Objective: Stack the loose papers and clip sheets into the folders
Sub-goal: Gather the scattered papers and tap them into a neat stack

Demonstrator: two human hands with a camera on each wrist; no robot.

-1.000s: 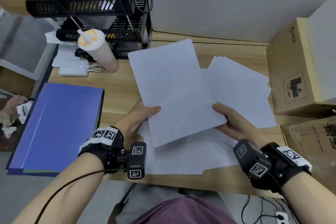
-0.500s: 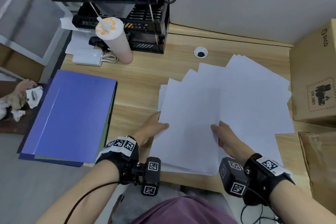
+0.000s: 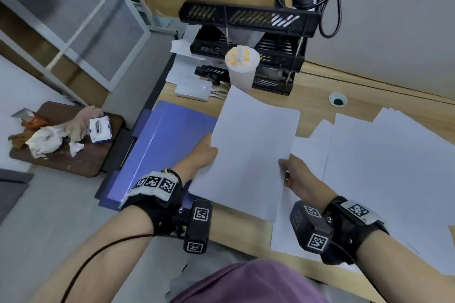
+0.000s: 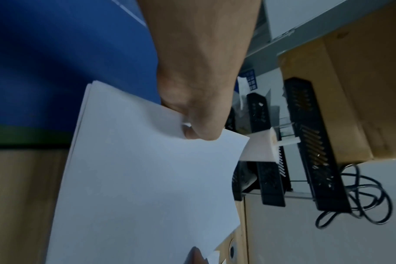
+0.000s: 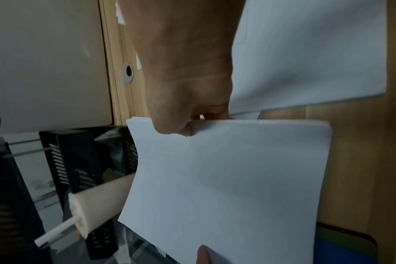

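While both hands (image 3: pixel 248 165) pinch paper stack (image 3: pixel 248 155) (sheets blank).

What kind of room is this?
Most likely an office workspace: a wooden desk bearing a black stacked document tray, a blue folder and loose white paper sheets.

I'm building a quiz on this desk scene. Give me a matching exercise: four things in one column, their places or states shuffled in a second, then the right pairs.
1. sheaf of papers
2. blue folder
3. drink cup
4. loose sheets

A. stands before the black tray rack
B. spread over the desk's right side
C. held at both edges by left hand and right hand
D. lies closed at the desk's left edge

Pairs: 1-C, 2-D, 3-A, 4-B
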